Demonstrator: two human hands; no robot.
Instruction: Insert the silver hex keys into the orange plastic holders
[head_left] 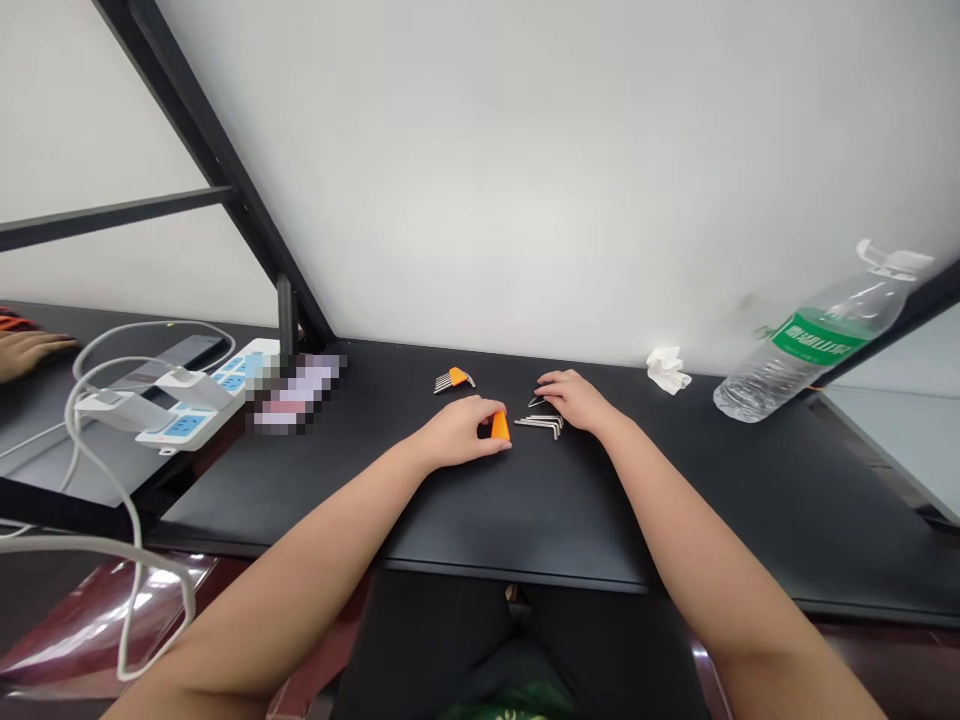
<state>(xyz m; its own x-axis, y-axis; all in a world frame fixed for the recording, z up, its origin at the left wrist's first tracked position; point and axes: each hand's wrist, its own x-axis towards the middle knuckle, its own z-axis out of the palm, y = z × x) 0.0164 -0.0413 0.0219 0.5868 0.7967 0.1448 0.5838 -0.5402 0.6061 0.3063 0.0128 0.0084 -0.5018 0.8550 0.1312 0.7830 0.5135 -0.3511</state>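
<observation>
Between the thumb and fingers of my left hand [466,432] is an orange holder [501,427], low over the black table [315,490]. My right hand [574,398] reaches down to the table, its fingertips on a small dark metal key [537,401]. Just below those fingers lie several silver L-shaped hex keys [541,424], side by side, their short ends bent toward me. Behind my left hand rests a second orange holder [458,376] with several hex keys in it.
A crumpled white tissue [667,369] and a large clear bottle with a green label [817,335] stand at the right. At the left are a white power strip [214,395] with cables, a pixelated item [298,393], a black metal frame [217,160] and another person's hand [30,353].
</observation>
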